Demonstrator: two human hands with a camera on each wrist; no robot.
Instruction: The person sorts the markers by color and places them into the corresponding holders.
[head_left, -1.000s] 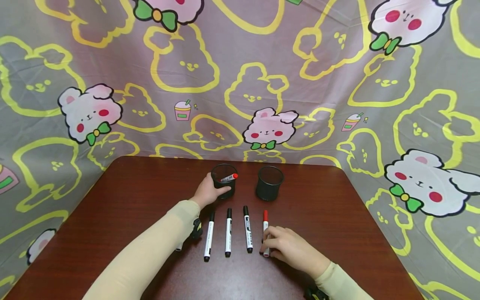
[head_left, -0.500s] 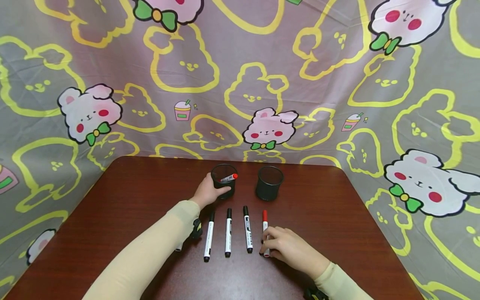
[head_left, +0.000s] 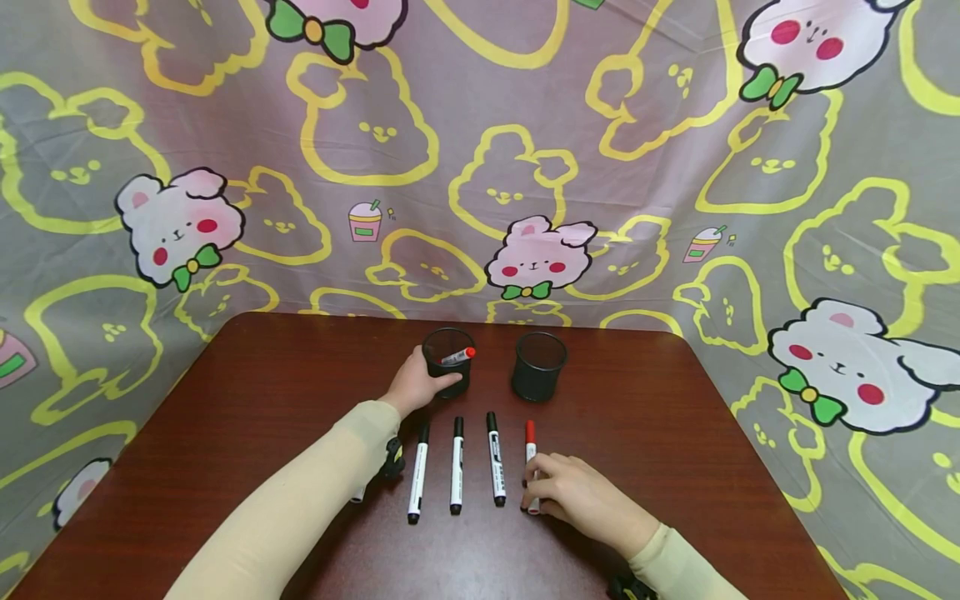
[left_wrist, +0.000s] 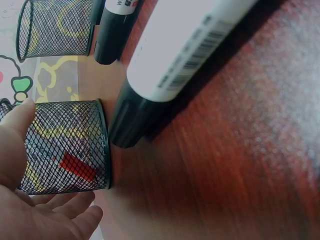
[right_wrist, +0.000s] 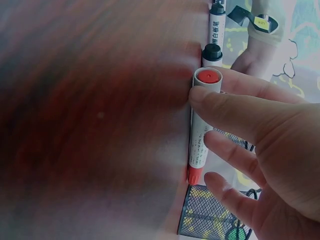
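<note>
My left hand (head_left: 412, 387) holds a black mesh pen holder (left_wrist: 75, 117) near the back of the table, with the thumb on its near side. Inside that holder leans a red-capped marker (head_left: 459, 357), seen through the mesh in the left wrist view. At the front right my right hand (head_left: 588, 500) pinches a red whiteboard marker (right_wrist: 200, 132) by its near end, between thumb and index finger. This marker lies on the table with its red cap pointing away. To its left lie black whiteboard markers (head_left: 457, 471) in a row, caps pointing away too.
A second mesh pen holder (head_left: 538, 379) stands upright to the right of the held one. The end of another marker (head_left: 358, 493) shows beside my left sleeve, mostly hidden. Behind the brown table (head_left: 637, 392) hangs a patterned cloth (head_left: 442, 200).
The red marker under my right hand has shifted very slightly. Both hands stay in the same places, and the pen holders have not moved.
</note>
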